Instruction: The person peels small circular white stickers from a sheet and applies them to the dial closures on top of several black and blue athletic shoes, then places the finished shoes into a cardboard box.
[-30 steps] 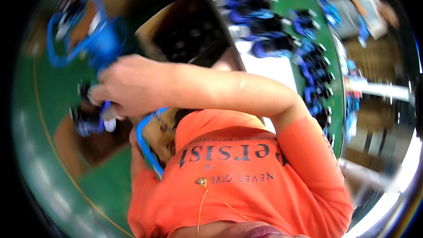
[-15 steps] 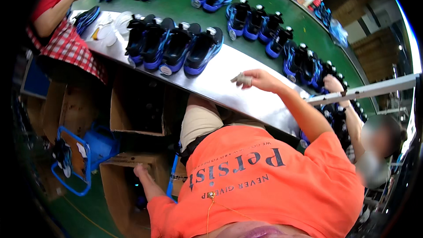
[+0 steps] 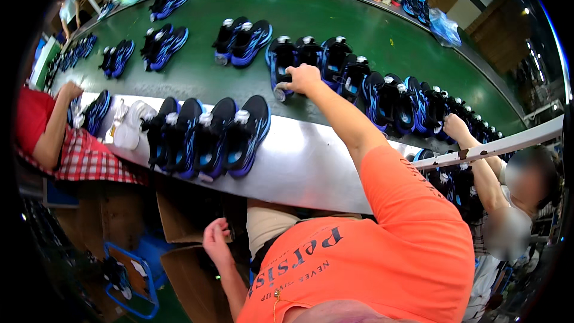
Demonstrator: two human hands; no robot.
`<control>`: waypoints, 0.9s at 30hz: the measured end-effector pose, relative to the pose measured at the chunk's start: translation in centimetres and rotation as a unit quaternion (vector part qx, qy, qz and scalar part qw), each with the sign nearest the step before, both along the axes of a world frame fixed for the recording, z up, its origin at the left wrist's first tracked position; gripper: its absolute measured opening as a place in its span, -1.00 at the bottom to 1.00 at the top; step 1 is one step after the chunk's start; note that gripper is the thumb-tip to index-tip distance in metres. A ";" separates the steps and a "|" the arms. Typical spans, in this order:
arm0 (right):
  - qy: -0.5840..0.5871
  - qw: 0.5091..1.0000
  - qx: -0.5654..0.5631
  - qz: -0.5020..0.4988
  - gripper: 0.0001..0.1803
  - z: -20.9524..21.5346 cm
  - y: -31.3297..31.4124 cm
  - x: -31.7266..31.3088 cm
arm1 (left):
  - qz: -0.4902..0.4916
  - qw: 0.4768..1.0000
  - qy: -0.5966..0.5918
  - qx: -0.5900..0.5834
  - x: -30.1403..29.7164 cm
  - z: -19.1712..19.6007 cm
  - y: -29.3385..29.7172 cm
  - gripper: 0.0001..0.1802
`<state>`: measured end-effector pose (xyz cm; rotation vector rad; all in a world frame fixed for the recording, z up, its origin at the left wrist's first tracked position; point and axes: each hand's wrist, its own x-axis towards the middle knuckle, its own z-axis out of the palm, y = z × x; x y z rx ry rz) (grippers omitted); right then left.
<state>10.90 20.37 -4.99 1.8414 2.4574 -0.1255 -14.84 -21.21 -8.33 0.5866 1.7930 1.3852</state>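
My right hand reaches across the metal table to the near end of a row of black, blue and purple sneakers on the green belt. Its thumb and finger close on the heel of the leftmost sneaker there; the other fingers are partly hidden. Low on the left, my left hand hangs above an open cardboard box, fingers loosely bent and apart, holding nothing. Four-abreast style, several similar sneakers stand side by side on the metal table, toes pointing away.
At left, a person in red works beside white shoe-shaped pieces. Another person's hand touches sneakers at right, near a white metal bar. More sneaker pairs stand along the green belt. A blue-framed trolley is on the floor.
My right hand has moved from over the metal table to the sneaker on the belt. My left hand has risen out of the cardboard box. The view has shifted.
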 end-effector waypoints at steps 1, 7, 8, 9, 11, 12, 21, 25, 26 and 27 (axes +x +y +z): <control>0.016 1.000 0.020 0.003 -0.33 -0.8 0.4 0.4 | -0.037 0.999 -0.020 0.019 2.1 1.4 1.3 -0.78; 0.104 0.991 0.057 -0.066 -0.40 -0.6 0.3 8.8 | -0.258 0.962 0.000 0.087 8.3 5.1 11.0 -0.74; 0.136 0.987 0.058 -0.069 -0.41 0.2 0.1 10.2 | -0.280 0.955 -0.002 0.095 9.1 5.2 12.5 -0.74; 0.171 0.981 0.056 -0.079 -0.41 1.9 -0.5 10.7 | -0.299 0.949 -0.002 0.102 9.6 5.4 13.7 -0.74; 0.200 0.976 0.022 -0.079 -0.46 5.8 -3.4 10.6 | -0.320 0.941 -0.002 0.113 10.4 5.8 15.7 -0.72; 0.205 0.978 0.013 -0.044 -0.50 7.6 -5.8 9.8 | -0.308 0.945 0.009 0.107 10.5 6.4 16.2 -0.71; 0.316 0.928 -0.100 0.170 -0.59 4.1 -29.8 6.4 | -0.295 0.877 0.352 0.143 13.1 1.9 13.1 -0.33; 0.424 0.896 0.006 0.132 -0.36 9.1 -28.6 10.6 | -0.279 0.837 0.422 0.206 11.9 6.9 13.7 -0.26; 0.381 0.915 0.068 0.116 -0.29 9.3 -27.8 10.1 | -0.288 0.812 0.459 0.218 12.1 8.0 14.3 -0.29; 0.364 0.918 0.095 0.125 -0.26 8.4 -26.8 9.6 | -0.299 0.782 0.492 0.237 12.6 8.6 15.6 -0.31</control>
